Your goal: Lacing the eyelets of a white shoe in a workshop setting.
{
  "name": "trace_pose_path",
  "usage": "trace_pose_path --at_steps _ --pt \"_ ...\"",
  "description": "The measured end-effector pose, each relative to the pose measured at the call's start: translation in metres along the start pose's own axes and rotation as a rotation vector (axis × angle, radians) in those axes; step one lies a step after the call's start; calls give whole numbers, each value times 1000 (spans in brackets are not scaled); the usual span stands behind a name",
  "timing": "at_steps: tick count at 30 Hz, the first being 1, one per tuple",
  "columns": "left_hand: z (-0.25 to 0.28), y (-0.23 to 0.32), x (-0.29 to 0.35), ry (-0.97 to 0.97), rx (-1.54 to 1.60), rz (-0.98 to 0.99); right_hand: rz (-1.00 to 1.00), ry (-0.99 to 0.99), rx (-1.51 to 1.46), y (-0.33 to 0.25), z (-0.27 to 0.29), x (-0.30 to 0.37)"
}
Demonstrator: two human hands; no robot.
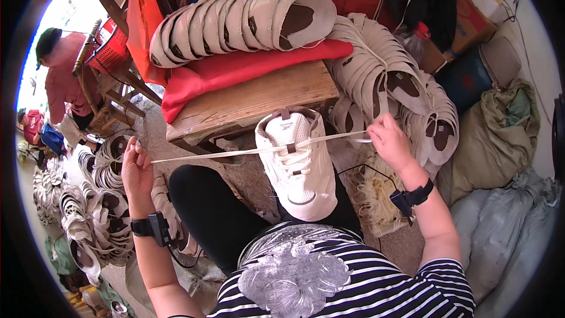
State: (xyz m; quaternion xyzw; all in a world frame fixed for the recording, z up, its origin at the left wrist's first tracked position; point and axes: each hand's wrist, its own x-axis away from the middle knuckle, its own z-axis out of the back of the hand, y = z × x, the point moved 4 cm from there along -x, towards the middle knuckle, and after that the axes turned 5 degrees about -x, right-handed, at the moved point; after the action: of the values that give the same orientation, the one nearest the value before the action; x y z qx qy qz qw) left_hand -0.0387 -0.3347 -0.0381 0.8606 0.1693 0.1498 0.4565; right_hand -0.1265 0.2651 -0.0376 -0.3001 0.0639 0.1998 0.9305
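A white sneaker upper (276, 171) with a brown heel loop and tongue tab rests between my knees, its toe toward me. A cream shoelace (223, 153) is threaded through its lower eyelets. Both lace ends stretch out taut to the sides from the upper part of the tongue. My left hand (136, 168) is closed on one end, out to the left beyond my knee. My right hand (389, 143) pinches the other end at the right, a little higher. Neither hand touches the upper itself. Its underside is hidden.
A wooden bench (265, 91) stands ahead, bearing a red cloth (235, 69) and a row of nested uppers (235, 23). More stacked uppers (376, 53) lie at the right and on the left floor. Loose laces (379, 200) lie beside my right leg. A person (70, 76) sits at far left.
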Motion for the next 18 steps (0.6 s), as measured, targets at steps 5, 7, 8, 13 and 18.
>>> trace_pose_path --at_steps 5,7,8,13,18 --pt "-22 -13 10 137 -346 -106 -782 -172 -366 75 -29 25" --pt "-72 -31 26 55 -619 -132 -844 -17 -732 71 -26 29" --pt "-98 -41 37 -9 -641 -110 -878 151 -1103 69 -26 30" --pt "-166 -92 74 -349 -622 86 -904 707 -1613 139 -3 48" --pt "-227 -107 85 -528 -1104 -329 -873 721 -1452 162 13 63"
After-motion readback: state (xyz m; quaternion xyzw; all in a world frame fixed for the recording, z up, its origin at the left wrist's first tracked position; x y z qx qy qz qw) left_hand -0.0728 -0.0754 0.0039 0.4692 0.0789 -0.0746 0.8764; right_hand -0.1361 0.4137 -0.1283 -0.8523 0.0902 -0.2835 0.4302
